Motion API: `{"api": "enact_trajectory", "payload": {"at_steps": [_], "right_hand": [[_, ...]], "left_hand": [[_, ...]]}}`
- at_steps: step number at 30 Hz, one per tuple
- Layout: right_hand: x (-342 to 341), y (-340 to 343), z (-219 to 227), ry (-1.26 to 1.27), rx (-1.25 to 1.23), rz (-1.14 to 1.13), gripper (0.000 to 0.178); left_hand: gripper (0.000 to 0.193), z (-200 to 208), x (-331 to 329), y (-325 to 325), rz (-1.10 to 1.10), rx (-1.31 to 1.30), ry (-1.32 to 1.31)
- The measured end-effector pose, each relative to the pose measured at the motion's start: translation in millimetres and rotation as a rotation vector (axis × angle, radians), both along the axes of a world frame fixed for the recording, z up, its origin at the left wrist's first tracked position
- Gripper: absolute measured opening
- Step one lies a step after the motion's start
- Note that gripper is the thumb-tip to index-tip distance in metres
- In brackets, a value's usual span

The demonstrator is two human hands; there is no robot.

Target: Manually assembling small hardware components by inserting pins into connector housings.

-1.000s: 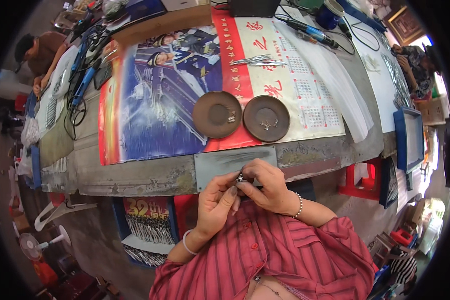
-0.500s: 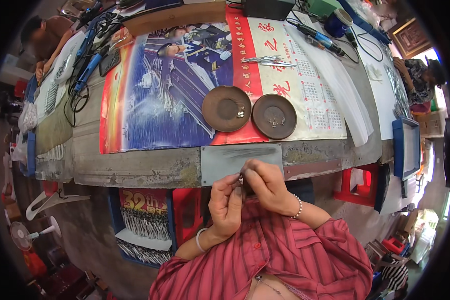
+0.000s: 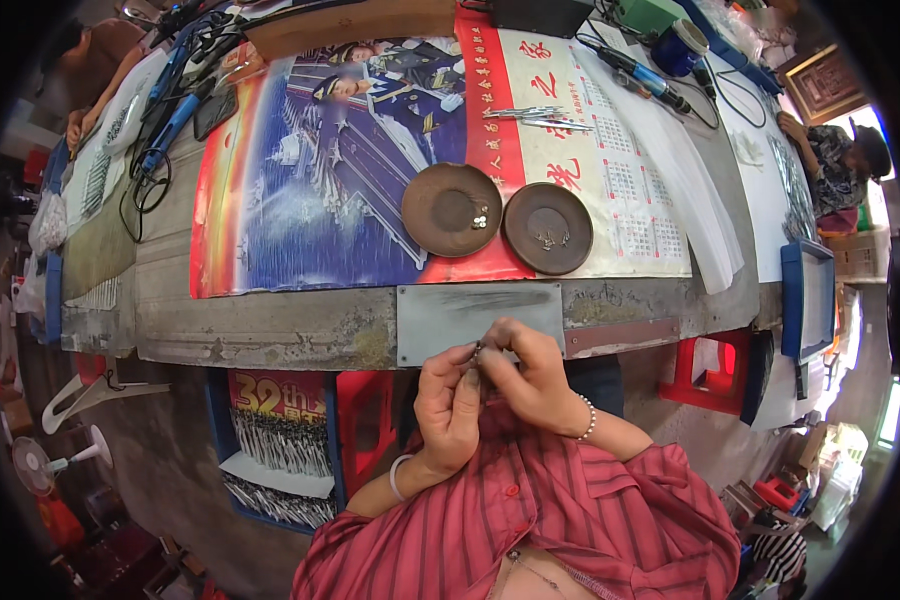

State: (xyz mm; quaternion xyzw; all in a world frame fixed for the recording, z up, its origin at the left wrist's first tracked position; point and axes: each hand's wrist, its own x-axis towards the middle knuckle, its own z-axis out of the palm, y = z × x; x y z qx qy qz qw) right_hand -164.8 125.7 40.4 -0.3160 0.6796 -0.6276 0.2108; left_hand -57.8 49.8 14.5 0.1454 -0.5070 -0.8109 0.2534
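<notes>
Two round brown dishes stand beyond the grey plate at the bench edge. The left dish contains a small cluster of pale, shiny beads toward its right side; the right dish contains scattered silvery bits, too small to identify. Left of and below the plate, a blue box contains rows of slender dark-and-silver pieces, with a white sheet between the rows.

A small dark piece is located in front of the plate's near edge, at the meeting fingertips of the left hand and the right hand. Thumbs and fingers of both hands are pinched together on it; its shape is mostly hidden.

The plate is flat, with a dark smear across its surface. Beyond it lies a glossy printed poster, bearing slim, pointed metal tools.
</notes>
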Motion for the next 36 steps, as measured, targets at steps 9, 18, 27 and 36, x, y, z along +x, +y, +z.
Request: {"api": "enact_trajectory", "payload": {"at_steps": [9, 18, 27, 36], "right_hand": [[6.4, -1.5, -8.4, 0.416, 0.15, -0.02, 0.015], [-7.4, -0.9, -29.5, 0.653, 0.018, -0.246, 0.021], [-4.3, 2.5, -16.3, 0.409, -0.025, -0.104, 0.018], [-12.1, 13.0, -10.0, 0.059, 0.212, -0.026, 0.013]], "left_hand": [[0.026, -8.9, -5.5, -1.5, 0.122, 0.035, -0.114], [0.023, -19.5, -12.0, 2.9, -0.009, -0.023, -0.107], [0.031, 2.0, -15.7, 8.2, 0.154, 0.025, -0.106], [0.028, -14.4, -12.7, 9.0, -0.006, 0.065, -0.105]]}}
